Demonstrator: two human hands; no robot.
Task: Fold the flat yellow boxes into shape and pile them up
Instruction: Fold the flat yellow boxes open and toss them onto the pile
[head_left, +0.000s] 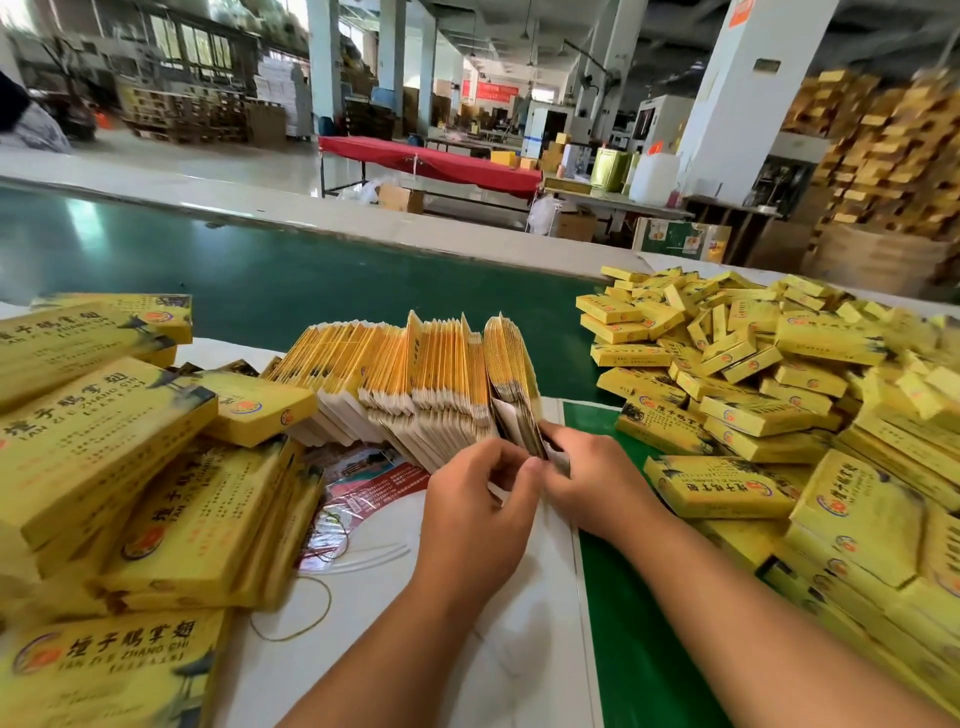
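The big yellow boxes (104, 441) heaped at the left carry a line of large dark Chinese characters on their lids, and beneath it Latin capitals that read "YAN ZI E ZHANG CHI" on the nearest box (111, 670), next to a round red and blue emblem whose lettering is too small to make out. The smaller folded boxes (737, 364) piled at the right bear the same kind of characters and emblem, too blurred to read. Far back hangs a red banner (497, 91) with pale writing, illegible from here, as is the print on the red leaflet (363, 478) lying on the table.
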